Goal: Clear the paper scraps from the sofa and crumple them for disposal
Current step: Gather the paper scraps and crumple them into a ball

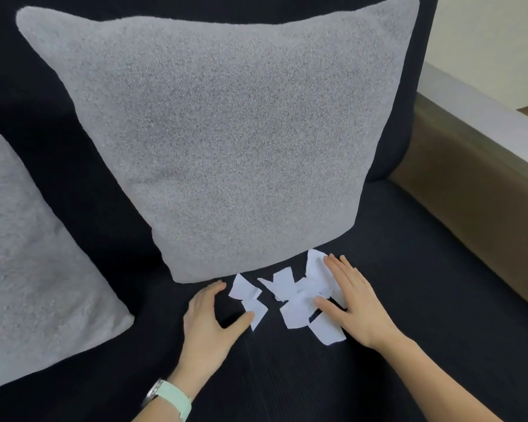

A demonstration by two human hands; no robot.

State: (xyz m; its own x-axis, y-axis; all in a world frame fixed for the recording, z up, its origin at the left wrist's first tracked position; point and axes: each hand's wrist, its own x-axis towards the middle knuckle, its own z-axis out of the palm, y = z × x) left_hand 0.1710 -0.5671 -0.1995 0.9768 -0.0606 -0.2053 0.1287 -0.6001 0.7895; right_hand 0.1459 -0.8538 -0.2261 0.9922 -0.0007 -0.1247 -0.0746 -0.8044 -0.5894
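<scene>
Spread, flat left hand and right hand flank jagged white paper scraps.

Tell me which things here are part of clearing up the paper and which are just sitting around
Part of the job:
paper scraps, loose on the seat
sofa seat, where they lie
left hand and right hand, both open, flanking the pile

Just there:
large grey cushion
second grey cushion
brown armrest
wristwatch
</scene>
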